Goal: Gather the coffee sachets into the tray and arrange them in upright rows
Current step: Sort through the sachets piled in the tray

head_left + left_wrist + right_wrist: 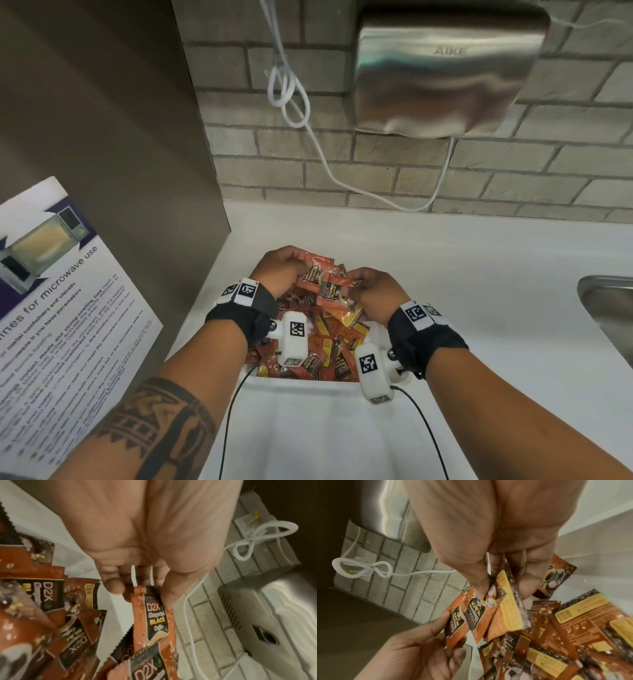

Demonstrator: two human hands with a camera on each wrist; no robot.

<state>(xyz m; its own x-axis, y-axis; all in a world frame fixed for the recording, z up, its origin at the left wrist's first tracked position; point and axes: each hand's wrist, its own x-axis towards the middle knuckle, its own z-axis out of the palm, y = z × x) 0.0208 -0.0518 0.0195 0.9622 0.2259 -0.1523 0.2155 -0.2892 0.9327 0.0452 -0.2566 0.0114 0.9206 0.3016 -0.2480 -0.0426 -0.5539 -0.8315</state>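
A person stands at a white counter (479, 308), both forearms reaching forward over a white tray (308, 404). The tray's near wall hides its floor; behind that wall lies a loose heap of sachets (329, 346), orange-brown, printed "D2X Black Coffee", some face up, some showing yellow back labels, all lying flat and crossed.

Above the heap's far side, the left hand (281, 270) has fingers and thumb curled round a small stack of sachets held edge to edge. The right hand (373, 291) pinches a few more between thumb and fingers, their ends meeting the left hand's stack. The sachets are thin, glossy and zigzag-edged, so they probably slide easily against each other.

The step in hand appears to be squaring a bundle together; gathering looks largely done, while no upright row is visible yet. The next move likely calls for aligning the edges, then standing the bundle on end against a tray wall so it does not topple.

Beyond, a brick wall carries a steel dryer (445, 68) and a looped white cable (291, 96).
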